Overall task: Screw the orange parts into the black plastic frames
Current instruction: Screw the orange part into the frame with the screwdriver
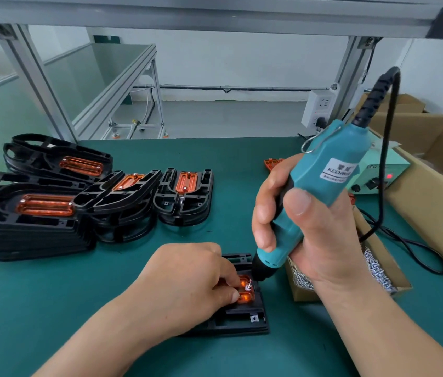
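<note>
From where I stand, the green mat of the bench is crowded on both sides of the work. On the left are four stacks of finished frames, each showing one orange insert on top. On the right, an open cardboard box of screws sits just beside the person's right wrist, which covers part of it. Behind that is a pale green power unit with one red light lit, then a large brown carton along the edge. One black cable loops from the tool over to that side. A few loose orange pieces lie behind the right hand, which hides too much of them for a count. In the middle, near the front edge, one black frame lies flat with one orange part seated in it. The left hand covers most of the frame, its thumb and curled fingertips pinching the orange part in place. The right hand is wrapped tight round the single teal screwdriver, held tilted with its nose just above what looks like a screw standing in the orange part.
</note>
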Demonstrator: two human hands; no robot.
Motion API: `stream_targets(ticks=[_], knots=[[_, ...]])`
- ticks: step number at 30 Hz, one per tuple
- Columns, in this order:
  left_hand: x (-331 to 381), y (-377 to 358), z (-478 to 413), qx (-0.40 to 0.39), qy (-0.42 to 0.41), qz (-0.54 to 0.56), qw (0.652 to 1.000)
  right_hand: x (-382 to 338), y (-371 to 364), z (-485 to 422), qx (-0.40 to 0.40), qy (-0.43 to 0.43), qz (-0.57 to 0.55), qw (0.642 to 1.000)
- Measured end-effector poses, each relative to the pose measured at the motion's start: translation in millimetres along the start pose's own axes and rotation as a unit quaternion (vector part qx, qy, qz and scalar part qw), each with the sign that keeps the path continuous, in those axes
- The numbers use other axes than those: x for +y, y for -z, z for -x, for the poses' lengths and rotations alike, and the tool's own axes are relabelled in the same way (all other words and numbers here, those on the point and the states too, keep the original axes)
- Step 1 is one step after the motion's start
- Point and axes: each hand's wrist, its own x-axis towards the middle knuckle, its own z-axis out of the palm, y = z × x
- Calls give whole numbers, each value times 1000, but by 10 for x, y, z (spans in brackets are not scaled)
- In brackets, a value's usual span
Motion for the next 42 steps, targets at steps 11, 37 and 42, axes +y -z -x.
stream_targets(ticks=[11, 37, 42], knots=[[27, -1, 1, 14, -1, -12, 1000, 90, -64, -23, -28, -16, 23, 999], [-175, 210, 25, 28, 32, 498, 866, 41, 377, -91, 280, 23, -84, 956], [-195, 269, -16, -5, 27, 696, 718, 54, 444, -112, 307, 25, -104, 946]])
